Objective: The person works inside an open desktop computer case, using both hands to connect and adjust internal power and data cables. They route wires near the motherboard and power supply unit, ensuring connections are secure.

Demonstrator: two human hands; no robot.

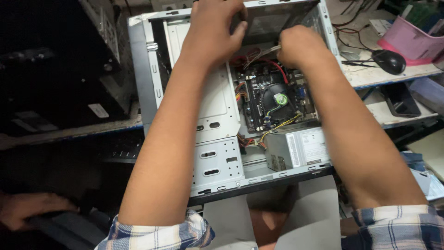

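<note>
Head view: both hands work inside the open grey steel computer case (138,69). Right hand (300,46), fingers clamped, holds a limp flat grey ribbon cable (261,52) above the black cooler fan (276,99); grip its connector. Left hand (215,32), fingers pinched together, touches the fragile wiring beside it.

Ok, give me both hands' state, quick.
Left hand: fingers curled inside the computer case; grip cannot be told.
Right hand: closed on flat cable.

bench: worn white shelving (370,76) | left: dark cabinet (55,69) | light: dim, uneven
</note>
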